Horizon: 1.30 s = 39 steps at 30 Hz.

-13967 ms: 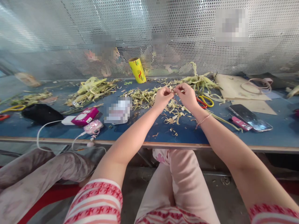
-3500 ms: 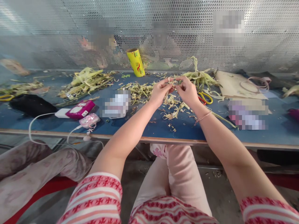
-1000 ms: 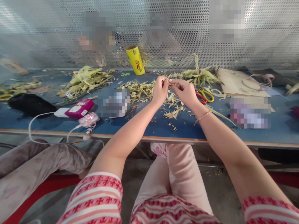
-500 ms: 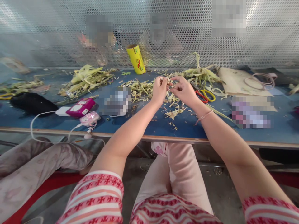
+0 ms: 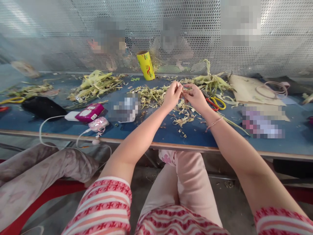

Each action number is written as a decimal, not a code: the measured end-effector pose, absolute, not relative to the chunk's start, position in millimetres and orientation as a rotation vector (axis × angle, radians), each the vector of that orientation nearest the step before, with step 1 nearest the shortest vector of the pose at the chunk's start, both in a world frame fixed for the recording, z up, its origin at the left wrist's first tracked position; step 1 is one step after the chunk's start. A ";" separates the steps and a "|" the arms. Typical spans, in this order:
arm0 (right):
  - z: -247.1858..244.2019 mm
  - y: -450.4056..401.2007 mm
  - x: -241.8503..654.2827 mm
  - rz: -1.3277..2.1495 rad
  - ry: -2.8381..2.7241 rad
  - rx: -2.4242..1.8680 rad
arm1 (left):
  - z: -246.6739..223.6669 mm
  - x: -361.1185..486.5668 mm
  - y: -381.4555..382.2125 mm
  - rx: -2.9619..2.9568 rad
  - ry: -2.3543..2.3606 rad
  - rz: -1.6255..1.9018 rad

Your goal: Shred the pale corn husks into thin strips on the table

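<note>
Over a pile of pale green, curled plant strips my two hands meet at the fingertips. The fingers of my left hand are pinched together, and what they hold is too small to name. My right hand is also closed in a pinch, its fingertips against those of the left. Loose shavings lie on the blue table just below them. Scissors with red and yellow handles rest right beside my right wrist.
A yellow tube stands behind the pile. Leaf bundles lie left, near a black pouch, a magenta adapter and a blurred phone-like item. Brown paper lies right. Another person's legs show at left.
The fingertips of both hands have come closer together, and my right fingers have closed in more. The whole view has shifted slightly, so the table's things appear a little farther right and lower.
</note>
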State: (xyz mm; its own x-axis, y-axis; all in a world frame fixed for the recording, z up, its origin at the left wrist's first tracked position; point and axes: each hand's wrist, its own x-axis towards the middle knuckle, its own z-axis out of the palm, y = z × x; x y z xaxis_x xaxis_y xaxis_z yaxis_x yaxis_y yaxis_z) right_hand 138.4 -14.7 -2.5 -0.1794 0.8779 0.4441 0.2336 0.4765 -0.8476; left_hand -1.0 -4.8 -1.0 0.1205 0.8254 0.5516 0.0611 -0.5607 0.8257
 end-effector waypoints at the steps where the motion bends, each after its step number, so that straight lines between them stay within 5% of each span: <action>1: -2.7 -13.6 138.6 0.783 -1.671 -0.977 | -0.9 -1.2 -4.0 1.782 0.886 1.480; 10: -2.9 -15.3 133.4 0.852 -1.500 -0.984 | 16.3 -7.2 -10.3 2.007 1.153 1.244; 17: -3.4 -11.1 137.9 0.873 -1.365 -1.049 | 33.2 -53.0 -14.5 1.918 2.191 1.082; 21: -7.9 -9.2 140.0 0.851 -1.437 -1.048 | 25.0 -73.9 -3.1 1.706 2.344 0.766; 25: -8.1 -11.5 138.9 0.933 -1.407 -1.082 | 18.6 -65.0 2.7 1.954 2.241 1.006; 29: -3.8 -15.4 136.8 1.026 -1.349 -1.108 | 15.3 -39.0 3.0 2.125 1.597 1.288; 33: -3.2 -16.0 137.0 0.957 -1.439 -1.109 | 6.9 -18.5 1.6 1.924 1.072 1.210; 39: -4.2 -16.4 136.6 0.865 -1.526 -1.059 | -1.1 -11.8 3.5 1.922 0.940 1.258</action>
State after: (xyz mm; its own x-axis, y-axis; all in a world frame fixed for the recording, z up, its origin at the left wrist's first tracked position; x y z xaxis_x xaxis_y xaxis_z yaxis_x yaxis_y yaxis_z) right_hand 136.6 -16.4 -4.2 -0.0699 0.9367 0.3431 0.1872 0.3501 -0.9178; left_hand -11.8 3.5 -1.1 0.2836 0.8357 0.4704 0.2142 -0.5333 0.8183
